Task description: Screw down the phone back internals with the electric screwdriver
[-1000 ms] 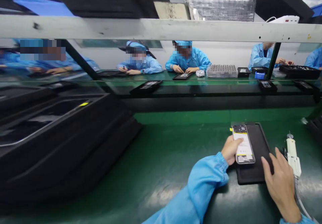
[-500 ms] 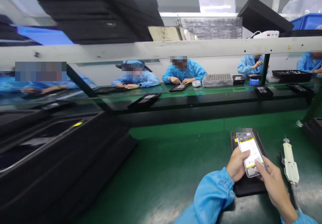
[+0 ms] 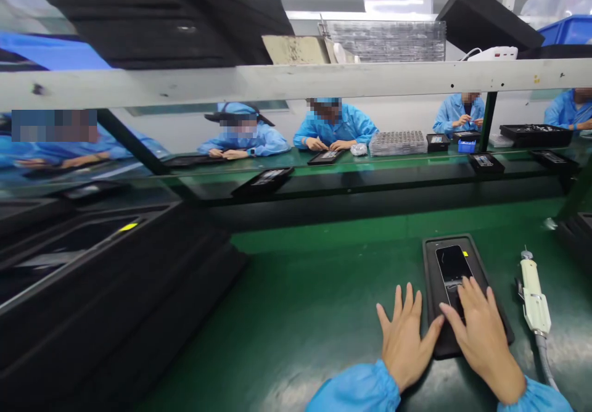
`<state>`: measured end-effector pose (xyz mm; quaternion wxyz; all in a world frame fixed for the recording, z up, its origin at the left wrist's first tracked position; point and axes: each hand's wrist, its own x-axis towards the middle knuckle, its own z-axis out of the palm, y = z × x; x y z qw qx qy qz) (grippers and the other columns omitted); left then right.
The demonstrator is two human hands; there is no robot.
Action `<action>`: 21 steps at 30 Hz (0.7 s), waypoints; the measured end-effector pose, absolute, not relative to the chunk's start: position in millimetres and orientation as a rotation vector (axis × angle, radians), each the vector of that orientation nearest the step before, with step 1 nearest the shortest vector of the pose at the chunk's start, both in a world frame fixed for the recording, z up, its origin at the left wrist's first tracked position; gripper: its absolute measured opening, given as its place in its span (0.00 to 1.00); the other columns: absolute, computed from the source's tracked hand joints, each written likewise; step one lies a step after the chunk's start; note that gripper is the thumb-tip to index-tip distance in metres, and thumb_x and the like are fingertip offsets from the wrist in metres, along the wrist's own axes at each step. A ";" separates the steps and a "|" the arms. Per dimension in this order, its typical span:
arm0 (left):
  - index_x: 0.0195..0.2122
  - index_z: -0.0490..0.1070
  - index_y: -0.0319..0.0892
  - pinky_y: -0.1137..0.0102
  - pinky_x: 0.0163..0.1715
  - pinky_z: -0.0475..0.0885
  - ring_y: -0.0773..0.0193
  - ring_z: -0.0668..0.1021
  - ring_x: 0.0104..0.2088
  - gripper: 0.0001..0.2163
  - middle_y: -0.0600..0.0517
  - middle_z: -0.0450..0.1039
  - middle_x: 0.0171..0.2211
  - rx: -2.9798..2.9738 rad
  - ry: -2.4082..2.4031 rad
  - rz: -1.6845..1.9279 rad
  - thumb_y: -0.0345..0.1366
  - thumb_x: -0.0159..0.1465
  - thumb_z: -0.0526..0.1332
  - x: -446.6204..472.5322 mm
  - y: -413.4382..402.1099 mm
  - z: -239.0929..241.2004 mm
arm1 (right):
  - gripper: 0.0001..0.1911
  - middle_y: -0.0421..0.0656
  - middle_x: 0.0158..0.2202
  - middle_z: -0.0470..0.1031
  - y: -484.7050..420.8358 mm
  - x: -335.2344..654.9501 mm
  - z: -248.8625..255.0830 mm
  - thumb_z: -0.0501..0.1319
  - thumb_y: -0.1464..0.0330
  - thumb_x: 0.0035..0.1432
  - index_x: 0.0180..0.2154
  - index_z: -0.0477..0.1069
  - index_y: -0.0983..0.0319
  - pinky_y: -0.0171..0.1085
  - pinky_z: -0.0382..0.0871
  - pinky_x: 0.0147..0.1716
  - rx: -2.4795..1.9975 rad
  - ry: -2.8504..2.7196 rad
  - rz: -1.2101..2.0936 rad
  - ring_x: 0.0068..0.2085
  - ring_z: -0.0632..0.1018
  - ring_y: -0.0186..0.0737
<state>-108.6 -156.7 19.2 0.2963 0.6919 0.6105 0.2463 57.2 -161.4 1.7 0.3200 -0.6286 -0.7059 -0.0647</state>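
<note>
Your right hand [image 3: 481, 335] is flat and open, fingers spread, pressing down on the near end of the phone [image 3: 453, 267] that lies dark side up in the black tray [image 3: 497, 313] at the lower right of the frame. Nothing is gripped; the fingertips simply rest on the phone's lower part. Your left hand [image 3: 406, 341] is also open and splayed, palm down on the green mat [image 3: 300, 301] just left of the tray, its thumb touching the tray's left edge. So the right hand is the one on the phone, the left is just beside it. The phone's long axis runs away from you, toward the top of the frame with a slight lean left, and the tray lies along the same line. From your right hand, the free part of the phone extends straight ahead, up the frame. Off to the right edge, apart from the tray, lies the white electric screwdriver [image 3: 534, 301] with its cable trailing toward you. At the left of the frame sits a stack of black trays [image 3: 106, 288], and across the belt people in blue coats [image 3: 335, 128] work at their own trays.
</note>
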 end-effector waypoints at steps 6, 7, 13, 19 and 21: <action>0.59 0.65 0.39 0.47 0.66 0.32 0.49 0.49 0.68 0.26 0.43 0.57 0.63 1.634 1.430 0.890 0.39 0.59 0.58 -106.5 -163.2 15.6 | 0.39 0.61 0.52 0.72 -176.9 99.2 -2.9 0.51 0.41 0.58 0.49 0.74 0.70 0.60 0.67 0.52 -1.745 -1.454 0.375 0.53 0.73 0.64; 0.59 0.65 0.39 0.48 0.67 0.38 0.49 0.53 0.67 0.26 0.42 0.59 0.62 1.491 1.370 0.972 0.39 0.59 0.58 -110.0 -161.6 15.6 | 0.37 0.59 0.51 0.73 -179.2 101.5 -3.2 0.56 0.42 0.55 0.49 0.74 0.67 0.56 0.70 0.50 -1.699 -1.368 0.543 0.51 0.76 0.61; 0.51 0.72 0.39 0.58 0.62 0.62 0.49 0.68 0.60 0.27 0.41 0.68 0.57 0.784 1.110 1.357 0.40 0.50 0.71 -137.8 -168.0 17.1 | 0.38 0.55 0.49 0.76 -181.9 83.1 0.4 0.68 0.43 0.41 0.45 0.75 0.65 0.51 0.73 0.48 -1.515 -1.069 0.856 0.50 0.76 0.59; 0.55 0.69 0.41 0.60 0.62 0.64 0.51 0.67 0.61 0.29 0.41 0.67 0.58 0.870 1.064 1.406 0.43 0.53 0.71 -140.6 -194.7 13.1 | 0.37 0.57 0.54 0.71 -176.9 30.2 12.3 0.50 0.41 0.59 0.48 0.73 0.66 0.55 0.68 0.46 -1.518 -1.670 -0.104 0.52 0.72 0.61; 0.56 0.68 0.42 0.61 0.62 0.64 0.50 0.67 0.61 0.29 0.41 0.67 0.58 0.908 1.045 1.408 0.44 0.54 0.70 -138.5 -200.6 10.7 | 0.37 0.60 0.54 0.70 -177.4 11.3 15.1 0.46 0.43 0.62 0.50 0.70 0.68 0.54 0.69 0.41 -1.551 -1.769 -0.257 0.51 0.72 0.62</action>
